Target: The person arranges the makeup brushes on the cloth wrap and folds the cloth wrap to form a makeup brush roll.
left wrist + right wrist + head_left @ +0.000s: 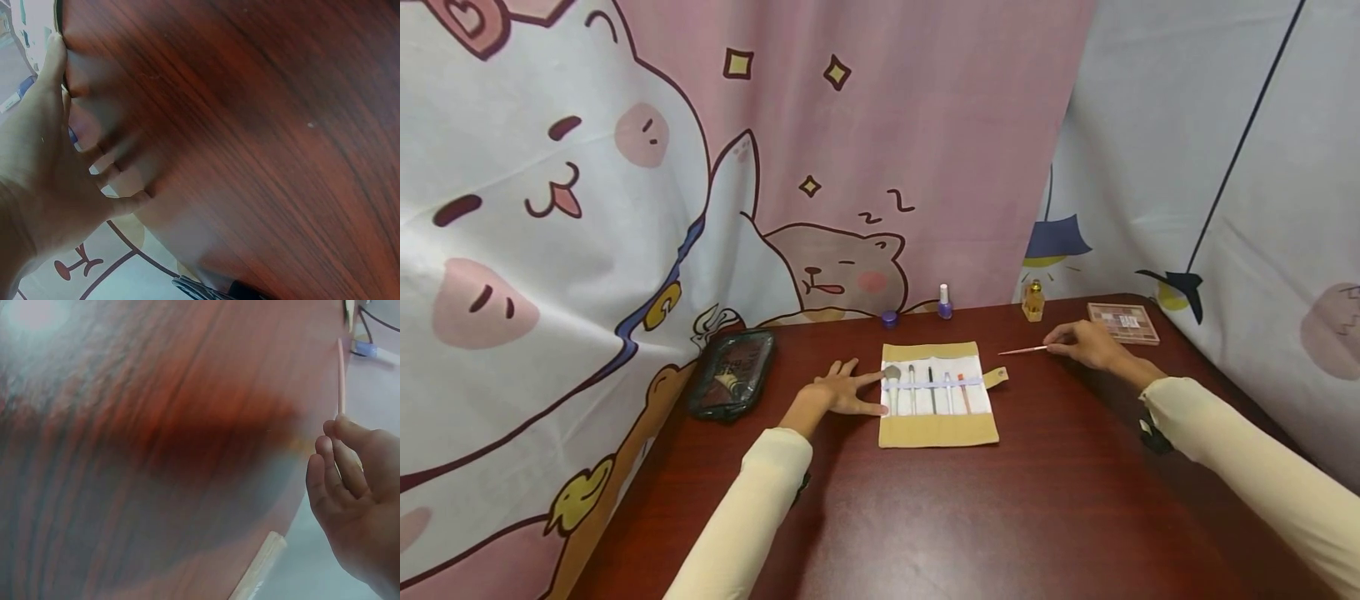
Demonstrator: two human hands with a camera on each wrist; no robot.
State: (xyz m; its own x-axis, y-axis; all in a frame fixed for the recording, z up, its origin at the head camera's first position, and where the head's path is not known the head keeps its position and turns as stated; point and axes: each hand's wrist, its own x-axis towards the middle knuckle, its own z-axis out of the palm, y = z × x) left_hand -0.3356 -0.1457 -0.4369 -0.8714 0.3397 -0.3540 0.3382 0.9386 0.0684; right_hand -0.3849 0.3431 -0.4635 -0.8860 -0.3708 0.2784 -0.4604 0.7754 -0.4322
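A tan and white brush roll (938,431) lies unfolded on the table, with several slim makeup tools tucked under its pale band. Among them are a fluffy makeup brush (892,372) at the left end and an orange-tipped one (963,390) at the right. My left hand (848,392) rests with spread fingers at the roll's left edge, thumb and index finger touching its side. To the right of the roll, my right hand (1081,344) pinches the end of a thin pink stick (1022,351). In the right wrist view, the pink stick (341,378) projects beyond the fingertips.
A black clear-topped pouch (732,375) lies at the left. Along the back stand a small purple jar (890,319), a purple nail polish bottle (944,303) and a yellow perfume bottle (1033,302). A makeup palette (1123,323) lies behind my right hand, near the printed curtain (970,150).
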